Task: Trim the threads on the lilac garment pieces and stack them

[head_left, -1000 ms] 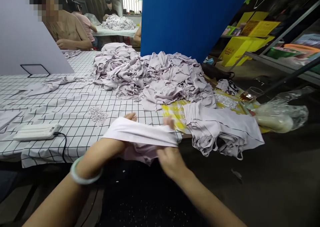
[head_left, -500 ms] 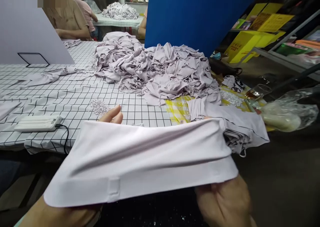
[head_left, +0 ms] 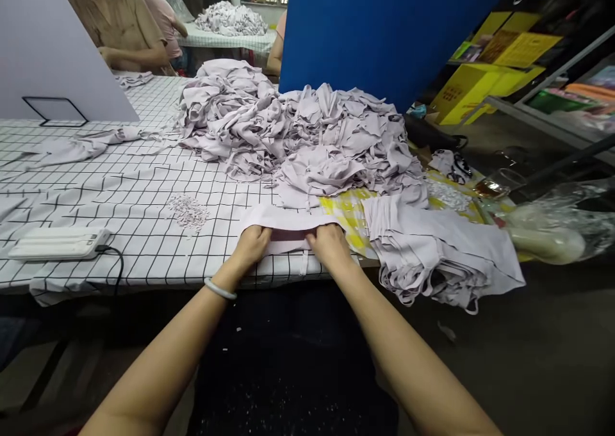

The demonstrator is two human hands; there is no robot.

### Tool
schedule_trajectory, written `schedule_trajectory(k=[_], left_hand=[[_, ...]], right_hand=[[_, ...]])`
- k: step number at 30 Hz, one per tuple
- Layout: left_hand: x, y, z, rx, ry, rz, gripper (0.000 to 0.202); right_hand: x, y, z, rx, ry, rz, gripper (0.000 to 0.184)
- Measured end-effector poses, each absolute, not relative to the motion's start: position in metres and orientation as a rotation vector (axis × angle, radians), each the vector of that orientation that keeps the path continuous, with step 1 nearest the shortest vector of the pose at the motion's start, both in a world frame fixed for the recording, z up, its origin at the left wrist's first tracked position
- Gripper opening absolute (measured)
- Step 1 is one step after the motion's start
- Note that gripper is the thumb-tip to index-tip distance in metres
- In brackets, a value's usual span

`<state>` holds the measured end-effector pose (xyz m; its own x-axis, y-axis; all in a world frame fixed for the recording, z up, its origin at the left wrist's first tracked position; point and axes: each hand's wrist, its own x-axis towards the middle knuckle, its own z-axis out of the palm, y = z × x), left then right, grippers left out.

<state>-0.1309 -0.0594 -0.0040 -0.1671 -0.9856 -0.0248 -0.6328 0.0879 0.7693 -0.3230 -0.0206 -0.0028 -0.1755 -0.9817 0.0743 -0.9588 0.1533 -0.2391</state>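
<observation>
At the table's front edge lies a pale lilac stretch garment point(head_left: 291, 219) with an open edge facing me. My left hand point(head_left: 252, 244) is closed on the left part of that edge, its fingertips partly hidden in the cloth. Gripping the right part of the same edge is my right hand point(head_left: 331, 244). Between the hands the opening shows a darker inner layer. Right of my right hand, a stack of similar garments point(head_left: 432, 241) hangs partly over the table edge, with thin loops dangling.
A big heap of lilac garments point(head_left: 312, 129) lies behind my hands on the checked tablecloth point(head_left: 144, 196). Small scraps point(head_left: 188, 212) and a white power bank point(head_left: 60, 242) with a cable sit left. A blue panel point(head_left: 365, 32) stands behind. A co-worker point(head_left: 129, 26) sits across.
The garment was stretched wide close to the camera, with both hands inside it. Now it is lowered and farther off at the table edge, less stretched, with my hands closer together.
</observation>
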Motion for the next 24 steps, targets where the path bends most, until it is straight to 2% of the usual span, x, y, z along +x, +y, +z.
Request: schedule_trajectory(k=[3,6,8,12,15,19,22,24], left_hand=[[-0.126,-0.060,-0.006,1.618,-1.859,-0.927,0.034],[-0.124,-0.064,-0.005,1.678,-1.845,-0.918,0.028],[-0.127,-0.065,-0.006,1.740,-1.830,-0.884,0.022],[-0.135,-0.065,-0.004,1.736,-1.858,-0.897,0.026],[-0.131,-0.071,0.000,1.623,-1.851,-0.987,0.025],[-0.117,-0.084,0.001,1.361,-1.682,-1.278,0.036],[-0.113,-0.087,-0.003,1.466,-1.763,-1.168,0.029],[-0.115,-0.085,-0.005,1.586,-1.840,-1.054,0.021]], right_hand=[[-0.325,-0.022,-0.007,-1.944,2.300,-0.403,0.024],[-0.325,-0.030,-0.003,-1.924,2.288,-0.470,0.029],[-0.324,-0.036,-0.002,-1.897,2.285,-0.507,0.023],[-0.324,-0.044,-0.002,-1.658,2.108,-0.675,0.010],[-0.329,-0.045,0.002,-1.551,1.943,-0.740,0.011],[-0.351,-0.039,0.021,-1.219,1.335,-1.011,0.028],[-0.381,-0.019,0.039,-1.057,0.824,-1.276,0.030],[-0.405,0.007,0.053,-1.194,0.534,-1.356,0.026]])
